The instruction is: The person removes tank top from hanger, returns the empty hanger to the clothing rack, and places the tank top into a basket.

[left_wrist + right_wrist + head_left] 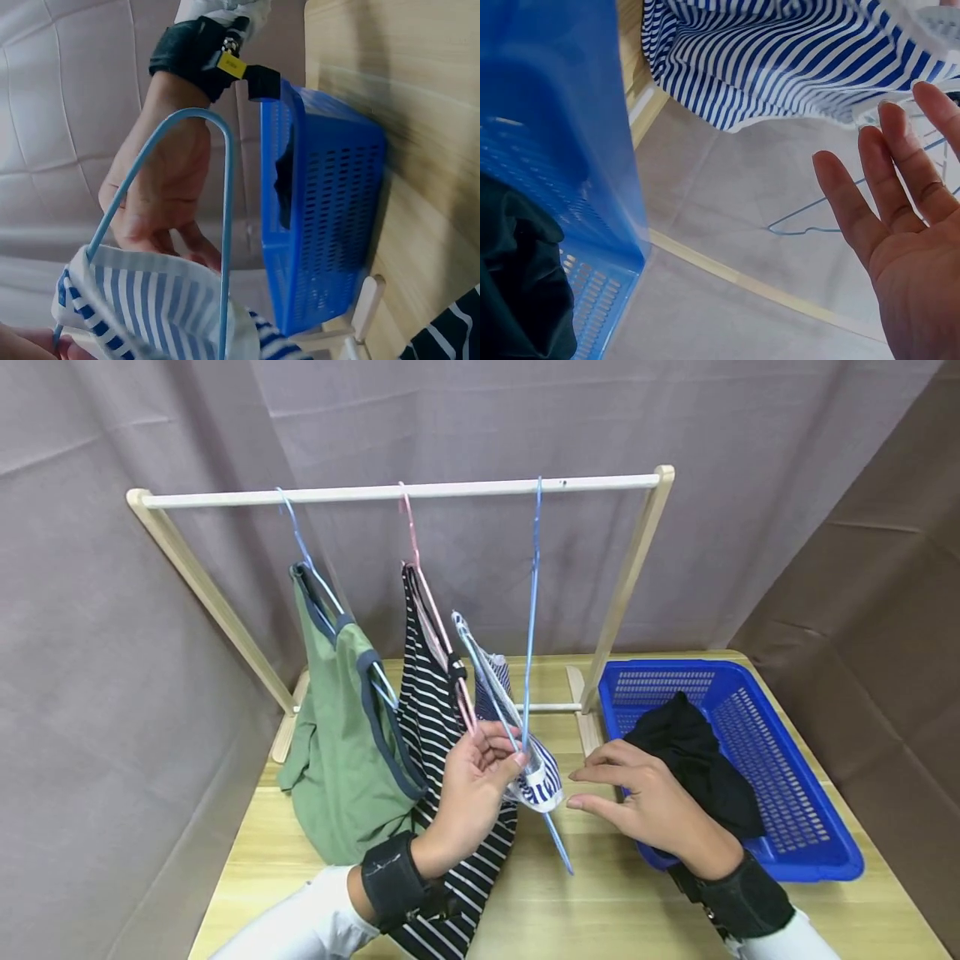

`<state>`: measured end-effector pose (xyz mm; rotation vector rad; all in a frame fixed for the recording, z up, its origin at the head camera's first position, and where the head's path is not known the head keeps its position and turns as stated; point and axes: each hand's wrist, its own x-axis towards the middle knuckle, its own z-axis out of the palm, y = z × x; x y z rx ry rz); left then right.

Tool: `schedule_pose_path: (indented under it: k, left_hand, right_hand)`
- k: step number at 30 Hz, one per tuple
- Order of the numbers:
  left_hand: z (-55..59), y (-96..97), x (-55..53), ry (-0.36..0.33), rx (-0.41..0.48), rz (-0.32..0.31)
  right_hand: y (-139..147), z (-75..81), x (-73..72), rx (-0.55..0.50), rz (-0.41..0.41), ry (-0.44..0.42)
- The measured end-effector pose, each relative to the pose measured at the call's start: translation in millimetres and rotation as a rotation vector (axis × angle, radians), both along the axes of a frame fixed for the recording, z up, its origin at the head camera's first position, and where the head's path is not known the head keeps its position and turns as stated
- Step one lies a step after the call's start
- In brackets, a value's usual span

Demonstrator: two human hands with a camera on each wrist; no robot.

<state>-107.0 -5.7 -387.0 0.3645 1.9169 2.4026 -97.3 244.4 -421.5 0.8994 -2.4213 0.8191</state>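
Note:
A light-blue hanger (531, 635) hangs by its hook from the white bar, toward its right end. My left hand (474, 781) pinches this hanger low down, thumb against fingers. On the hanger is a blue-and-white striped garment (542, 783) with a white band; one hanger end sticks out below it. In the left wrist view the hanger's rounded end (202, 114) rises out of the garment's white-edged opening (161, 262). My right hand (637, 789) is just right of the garment, fingers extended and holding nothing. Its spread fingers (900, 142) appear beside the striped cloth in the right wrist view.
A wooden rack with a white bar (337, 495) stands on the table (592, 910). Left of the striped garment hang a black-and-white striped garment (427, 685) on a pink hanger and a green garment (337, 777). A blue basket (832, 835) at right holds black cloth (697, 760).

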Motion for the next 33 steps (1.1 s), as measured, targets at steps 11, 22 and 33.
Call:
schedule_pose_path:
  k: [11,22,33]
  left_hand:
    - [-10.3,1.4,-16.2,-0.027,0.008,-0.003]
    - [-9.1,1.3,-21.4,-0.016,0.006,-0.025]
    - [-6.2,2.0,-27.6,-0.031,0.021,-0.033]
  right_hand:
    - [-3,-1.8,-3.2,-0.018,-0.010,0.019]
    - [-6,-2.9,-5.1,-0.032,-0.005,0.033]
    - [-9,-3.4,-5.9,-0.017,-0.022,-0.001]
